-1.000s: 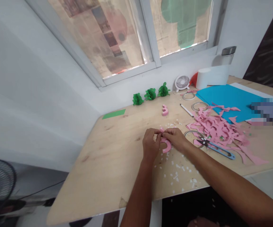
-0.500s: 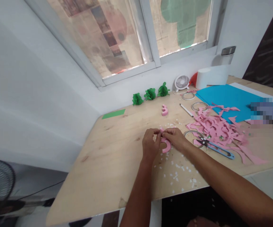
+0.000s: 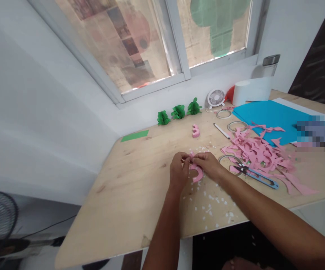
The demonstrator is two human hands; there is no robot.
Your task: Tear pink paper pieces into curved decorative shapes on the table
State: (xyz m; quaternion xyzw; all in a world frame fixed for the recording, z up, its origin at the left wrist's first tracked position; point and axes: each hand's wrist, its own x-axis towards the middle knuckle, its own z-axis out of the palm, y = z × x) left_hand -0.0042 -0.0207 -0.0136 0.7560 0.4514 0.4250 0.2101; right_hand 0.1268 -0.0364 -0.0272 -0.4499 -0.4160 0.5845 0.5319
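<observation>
A curved pink paper cutout (image 3: 198,174), shaped like a numeral 3, lies under my fingertips. My left hand (image 3: 179,167) pinches its upper part from the left. From the right, my right hand (image 3: 207,164) pinches the same spot, with thumb and fingers meeting the other hand's. Anything small between the fingertips is hidden. Beyond my hands rests a second pink cutout (image 3: 195,131), like a 3, seemingly a stack. Tiny white paper bits (image 3: 208,210) are scattered on the wooden table (image 3: 128,187) near my wrists.
To the right are thread snips (image 3: 259,177), a heap of pink paper scraps (image 3: 259,150), tape rings (image 3: 237,126), a pen (image 3: 222,131) and blue sheets (image 3: 274,116). Green paper flowers (image 3: 178,111), a green strip (image 3: 135,135) and a small white fan (image 3: 216,98) are at the back.
Both hands stay at the same place on the pink cutout, with only slight finger movement. The other things have not moved.
</observation>
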